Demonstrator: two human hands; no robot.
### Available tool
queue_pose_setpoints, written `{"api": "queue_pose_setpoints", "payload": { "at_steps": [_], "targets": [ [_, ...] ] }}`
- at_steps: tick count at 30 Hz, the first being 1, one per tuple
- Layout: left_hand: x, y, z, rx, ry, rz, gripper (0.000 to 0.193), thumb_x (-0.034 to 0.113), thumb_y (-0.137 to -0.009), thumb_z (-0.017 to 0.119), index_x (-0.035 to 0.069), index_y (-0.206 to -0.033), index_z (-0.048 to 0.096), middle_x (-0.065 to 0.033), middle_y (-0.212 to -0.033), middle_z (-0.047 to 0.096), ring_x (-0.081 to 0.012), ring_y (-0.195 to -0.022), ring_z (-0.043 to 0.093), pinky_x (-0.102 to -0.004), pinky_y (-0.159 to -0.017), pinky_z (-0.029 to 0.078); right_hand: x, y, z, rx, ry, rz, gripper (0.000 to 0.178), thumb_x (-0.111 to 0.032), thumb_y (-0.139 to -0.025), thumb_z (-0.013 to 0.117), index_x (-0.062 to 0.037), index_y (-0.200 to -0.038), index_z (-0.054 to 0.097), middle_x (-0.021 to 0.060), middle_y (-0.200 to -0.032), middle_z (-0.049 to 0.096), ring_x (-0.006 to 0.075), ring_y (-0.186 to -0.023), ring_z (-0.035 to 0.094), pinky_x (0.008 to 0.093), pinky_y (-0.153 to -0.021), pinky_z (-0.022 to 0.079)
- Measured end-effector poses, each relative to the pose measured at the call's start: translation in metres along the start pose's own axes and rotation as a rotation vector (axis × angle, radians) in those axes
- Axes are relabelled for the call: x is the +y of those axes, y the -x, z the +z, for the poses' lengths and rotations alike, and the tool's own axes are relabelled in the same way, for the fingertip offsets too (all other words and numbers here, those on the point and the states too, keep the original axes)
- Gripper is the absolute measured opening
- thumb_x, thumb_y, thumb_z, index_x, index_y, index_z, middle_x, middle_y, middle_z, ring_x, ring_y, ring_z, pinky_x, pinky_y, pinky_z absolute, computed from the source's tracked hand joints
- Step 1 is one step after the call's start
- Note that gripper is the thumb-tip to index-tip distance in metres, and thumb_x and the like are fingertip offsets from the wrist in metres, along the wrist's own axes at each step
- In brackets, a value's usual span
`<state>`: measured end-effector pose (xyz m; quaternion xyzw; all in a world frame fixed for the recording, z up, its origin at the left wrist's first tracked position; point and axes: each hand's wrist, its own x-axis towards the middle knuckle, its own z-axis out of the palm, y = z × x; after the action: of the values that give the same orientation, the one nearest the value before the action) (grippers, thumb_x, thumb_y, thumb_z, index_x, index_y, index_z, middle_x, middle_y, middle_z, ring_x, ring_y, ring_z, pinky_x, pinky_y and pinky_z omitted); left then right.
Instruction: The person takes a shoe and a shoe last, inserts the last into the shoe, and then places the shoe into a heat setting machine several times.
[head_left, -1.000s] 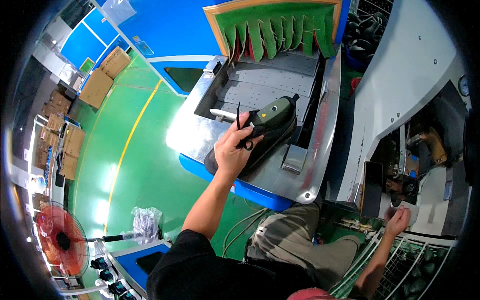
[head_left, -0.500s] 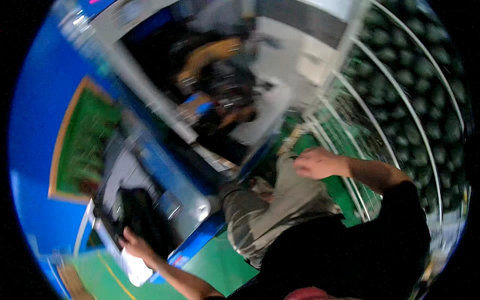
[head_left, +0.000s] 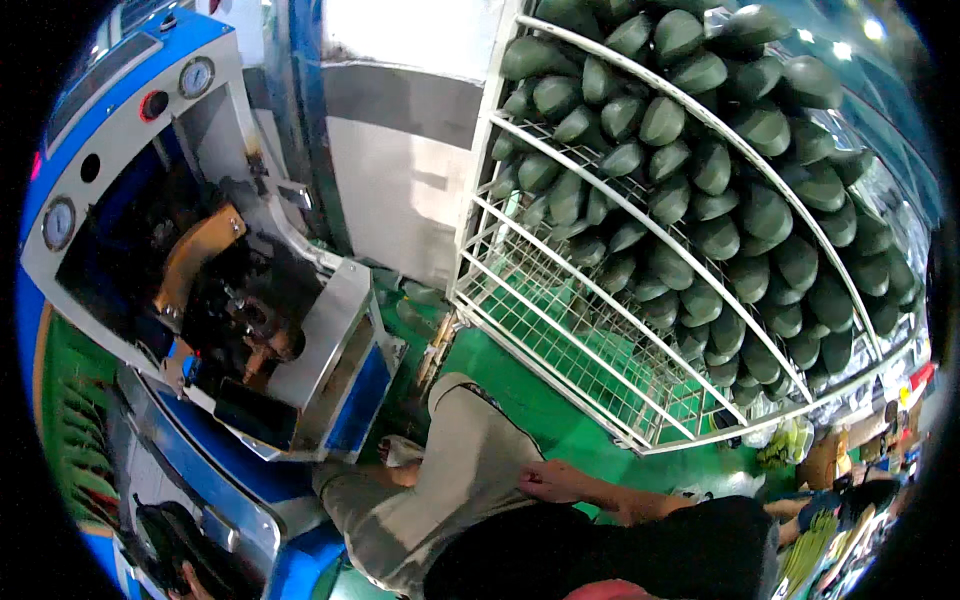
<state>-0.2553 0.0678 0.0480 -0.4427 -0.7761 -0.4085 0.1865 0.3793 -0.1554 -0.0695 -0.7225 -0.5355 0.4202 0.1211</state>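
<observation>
My left hand (head_left: 192, 584) shows only in part at the lower left edge. Its fingers are closed against the side of a black shoe (head_left: 180, 535), which lies on a grey surface beside the machine's blue-edged metal table (head_left: 235, 480). My right hand (head_left: 550, 482) hovers over my thigh, its fingers curled in with nothing visible in them. In front stands a blue and grey machine (head_left: 130, 110) with round gauges. Inside its opening sit a curved tan part (head_left: 200, 250) and a dark metal clamp mechanism (head_left: 255, 315).
To the right, a white wire rack (head_left: 560, 345) holds many dark green shoe lasts (head_left: 690, 160), packed on its upper part. Green floor (head_left: 500, 350) shows between machine and rack. A green panel (head_left: 75, 420) is at the left. Bags and boxes (head_left: 825, 455) lie at the far right.
The view has swung to the right and grown sharper; more of the rack shows. My left hand has gone from beside the dark thing to against the shoe. My right hand is lower over my thigh.
</observation>
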Motion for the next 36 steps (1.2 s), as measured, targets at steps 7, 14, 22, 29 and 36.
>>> {"api": "queue_pose_setpoints", "payload": {
  "at_steps": [7, 14, 22, 29, 36],
  "targets": [
    [-0.042, 0.057, -0.050, -0.411, 0.334, -0.637, 0.093, 0.071, -0.082, 0.064, -0.006, -0.133, 0.052, -0.0250, -0.118, 0.064, -0.0383, -0.105, 0.063, -0.0478, -0.092, 0.053, -0.037, -0.045, -0.039, -0.157, 0.094, -0.092, 0.037, -0.043, -0.094, 0.063, -0.0086, -0.107, 0.065, 0.0121, -0.085, 0.068, 0.0282, -0.076, 0.066, 0.0393, -0.068, 0.053],
    [0.052, 0.219, -0.090, -0.690, 1.320, -0.907, 0.093, 0.072, -0.090, 0.050, 0.007, -0.153, 0.031, -0.0187, -0.151, 0.039, -0.0412, -0.129, 0.046, -0.0582, -0.105, 0.043, -0.124, -0.081, -0.007, -0.509, -0.851, -0.678, 0.107, -0.033, -0.084, 0.082, -0.0118, -0.160, 0.009, 0.0138, -0.130, 0.055, 0.0239, -0.113, 0.057, 0.0388, -0.096, 0.048],
    [0.216, 0.258, -0.052, -0.997, 1.337, -1.015, 0.080, 0.063, -0.092, 0.057, 0.006, -0.146, 0.041, -0.0156, -0.144, 0.049, -0.0310, -0.127, 0.050, -0.0467, -0.107, 0.043, -0.188, -0.062, -0.001, -0.330, -1.372, -0.622, 0.133, -0.049, -0.070, 0.088, -0.0110, -0.160, -0.002, 0.0116, -0.157, 0.026, 0.0269, -0.139, 0.035, 0.0422, -0.116, 0.029],
    [0.244, 0.241, -0.020, -1.336, 1.686, -1.224, 0.087, 0.075, -0.084, 0.054, 0.014, -0.146, 0.045, -0.0114, -0.143, 0.050, -0.0295, -0.124, 0.049, -0.0525, -0.108, 0.034, -0.101, -0.083, -0.009, -0.211, -1.552, -0.382, 0.092, -0.025, -0.086, 0.073, -0.0076, -0.158, 0.020, 0.0052, -0.139, 0.050, 0.0168, -0.106, 0.057, 0.0291, -0.091, 0.047],
    [0.270, 0.208, 0.035, -1.442, 1.626, -0.819, 0.033, 0.028, -0.104, 0.052, 0.000, -0.119, 0.060, -0.0128, -0.115, 0.066, -0.0242, -0.113, 0.060, -0.0369, -0.102, 0.045, -0.111, -0.052, -0.045, 0.045, -1.759, -0.244, 0.086, -0.028, -0.078, 0.073, -0.0037, -0.150, 0.035, 0.0090, -0.125, 0.062, 0.0230, -0.104, 0.064, 0.0331, -0.089, 0.052]
  ]
}}
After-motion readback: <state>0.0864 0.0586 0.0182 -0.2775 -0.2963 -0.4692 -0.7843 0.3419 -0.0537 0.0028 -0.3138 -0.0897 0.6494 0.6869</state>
